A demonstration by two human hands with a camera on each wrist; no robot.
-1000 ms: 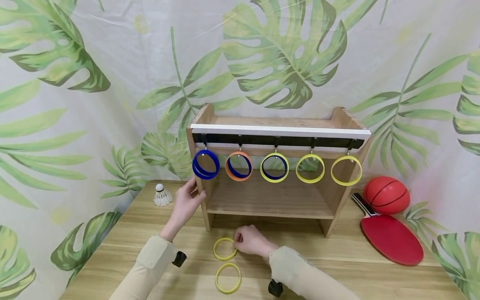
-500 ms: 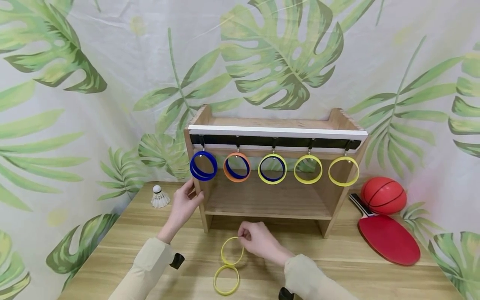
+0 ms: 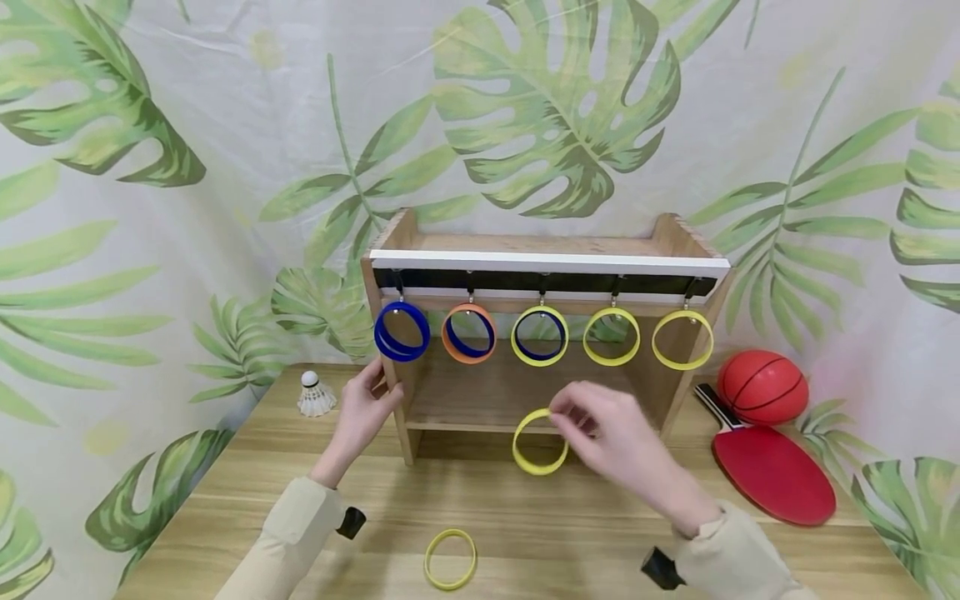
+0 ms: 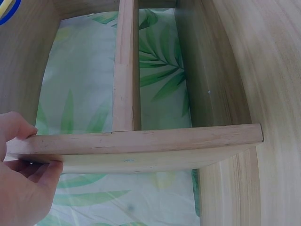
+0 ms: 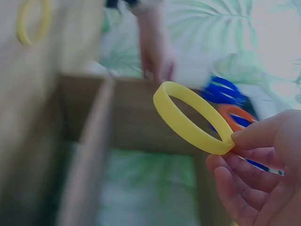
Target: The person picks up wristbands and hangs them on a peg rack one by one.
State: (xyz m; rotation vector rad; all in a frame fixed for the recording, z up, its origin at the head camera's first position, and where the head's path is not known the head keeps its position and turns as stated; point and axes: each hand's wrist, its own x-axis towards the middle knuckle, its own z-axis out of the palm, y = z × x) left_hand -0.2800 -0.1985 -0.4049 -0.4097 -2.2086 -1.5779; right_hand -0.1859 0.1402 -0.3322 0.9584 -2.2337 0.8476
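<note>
My right hand (image 3: 611,429) pinches a yellow wristband-like ring (image 5: 188,125) between thumb and fingers, raised off the table in front of the shelf. My left hand (image 3: 365,408) grips the left side panel of the wooden shelf (image 4: 155,141), thumb on one face and fingers on the other. Along the shelf's front, hooks on a black strip (image 3: 510,283) carry rings: blue rings (image 3: 382,342) at the left, an orange ring (image 3: 447,342) with a blue one, a yellow ring (image 3: 516,346) with a blue one, then yellow rings (image 3: 637,333) on the right hooks.
Another yellow ring (image 3: 428,567) lies on the table near its front. A shuttlecock (image 3: 317,398) stands left of the shelf. To the right are a red ball (image 3: 765,387) and a red table tennis paddle (image 3: 776,475). Leaf-patterned cloth (image 3: 225,167) hangs behind.
My right hand has picked up one of the two yellow rings from the table and carried it up and rightward towards the shelf. The left hand keeps its grip on the panel.
</note>
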